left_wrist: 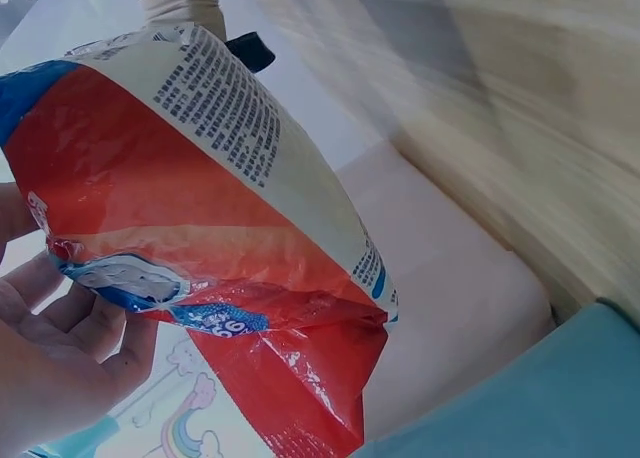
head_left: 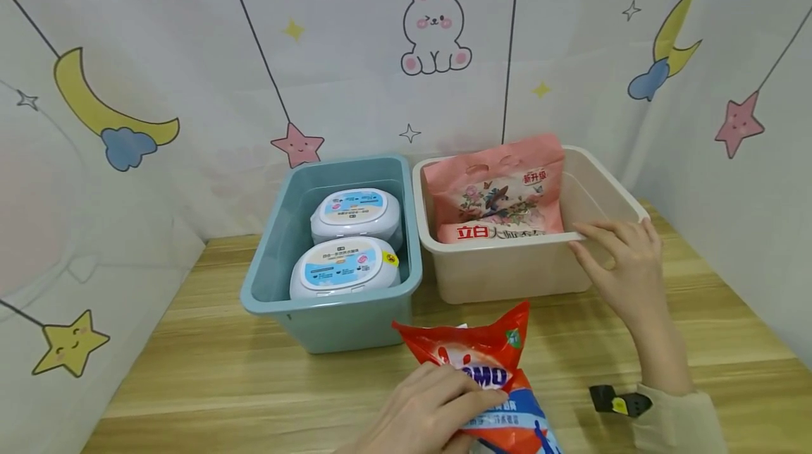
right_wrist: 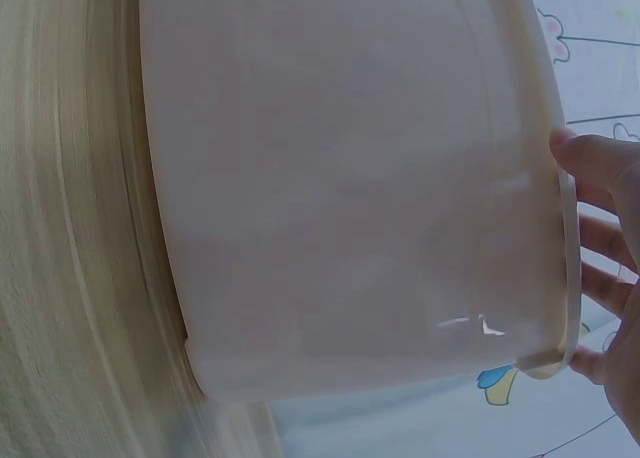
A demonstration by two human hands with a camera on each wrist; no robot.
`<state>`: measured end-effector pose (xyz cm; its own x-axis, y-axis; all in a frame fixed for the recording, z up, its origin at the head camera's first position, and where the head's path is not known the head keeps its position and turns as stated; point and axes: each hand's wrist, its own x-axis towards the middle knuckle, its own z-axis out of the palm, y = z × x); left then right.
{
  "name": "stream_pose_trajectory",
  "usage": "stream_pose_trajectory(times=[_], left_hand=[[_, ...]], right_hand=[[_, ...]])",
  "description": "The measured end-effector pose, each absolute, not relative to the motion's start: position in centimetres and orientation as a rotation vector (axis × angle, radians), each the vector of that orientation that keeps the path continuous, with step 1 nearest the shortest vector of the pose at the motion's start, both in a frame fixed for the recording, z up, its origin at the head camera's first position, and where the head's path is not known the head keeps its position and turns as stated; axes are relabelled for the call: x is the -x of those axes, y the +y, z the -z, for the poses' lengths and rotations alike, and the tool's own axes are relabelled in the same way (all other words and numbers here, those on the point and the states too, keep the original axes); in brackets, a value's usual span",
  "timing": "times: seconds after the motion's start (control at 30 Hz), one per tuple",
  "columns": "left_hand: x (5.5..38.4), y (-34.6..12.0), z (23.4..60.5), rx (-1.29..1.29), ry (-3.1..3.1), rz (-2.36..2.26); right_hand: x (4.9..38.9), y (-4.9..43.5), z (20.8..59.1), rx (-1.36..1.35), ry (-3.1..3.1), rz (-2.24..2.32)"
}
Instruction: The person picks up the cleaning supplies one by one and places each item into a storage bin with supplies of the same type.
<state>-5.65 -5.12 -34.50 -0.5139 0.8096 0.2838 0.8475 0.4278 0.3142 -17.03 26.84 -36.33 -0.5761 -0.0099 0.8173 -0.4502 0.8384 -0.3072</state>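
Note:
My left hand grips a red, white and blue bag of laundry detergent near its top, low in the head view. In the left wrist view this detergent bag bulges, its printed back panel showing. Over at the cream plastic bin, my right hand pinches the front right rim, thumb outside and fingers over the edge. The right wrist view has the same hand on the rim. A pink detergent bag leans inside the cream bin, on its left side.
Left of the cream bin stands a blue-green bin holding two white lidded tubs. Both bins rest on a wood-grain table. A curtain with cartoon prints hangs behind and at both sides. A black strap shows by the right wrist.

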Motion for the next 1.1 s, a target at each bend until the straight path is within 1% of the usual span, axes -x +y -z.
stream_pose_trajectory(times=[0.3, 1.1], left_hand=[[5.7, -4.7, 33.4, 1.473, -2.49, 0.628], [6.7, -3.9, 30.9, 1.548, -2.376, 0.547]], right_hand=[[16.9, 26.9, 36.3, -0.326, -2.128, -0.615], [16.9, 26.9, 36.3, -0.326, -2.143, -0.608]])
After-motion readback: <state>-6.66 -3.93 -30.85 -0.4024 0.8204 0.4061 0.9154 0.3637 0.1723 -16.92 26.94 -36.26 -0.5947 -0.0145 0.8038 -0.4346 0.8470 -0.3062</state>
